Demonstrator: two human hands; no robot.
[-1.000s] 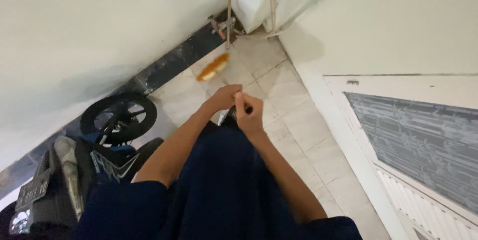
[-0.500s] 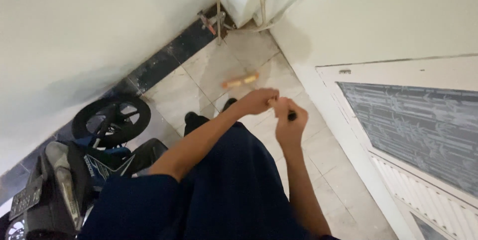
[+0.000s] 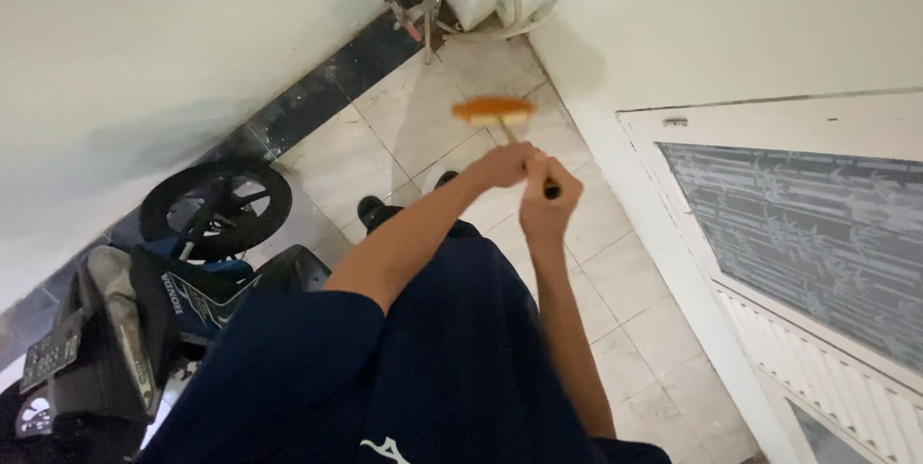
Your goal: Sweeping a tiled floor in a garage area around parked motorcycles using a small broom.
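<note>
Both hands grip the handle of a broom out in front of my body. My left hand (image 3: 502,165) holds the stick further along, my right hand (image 3: 549,202) holds its dark near end. The orange broom head (image 3: 493,111) is blurred, over the pale floor tiles (image 3: 404,127) near the corner. My dark blue clothing fills the lower middle of the view, and my dark shoes (image 3: 375,211) show below the left arm.
A motorcycle (image 3: 144,300) stands at the lower left by the white wall, its front wheel (image 3: 216,206) towards the dark skirting. A tap with pipes (image 3: 415,14) is in the far corner. A white door with patterned glass (image 3: 798,233) is on the right.
The broom head swung from left to right across the tiles, and both hands shifted right with it. The view drifted slightly.
</note>
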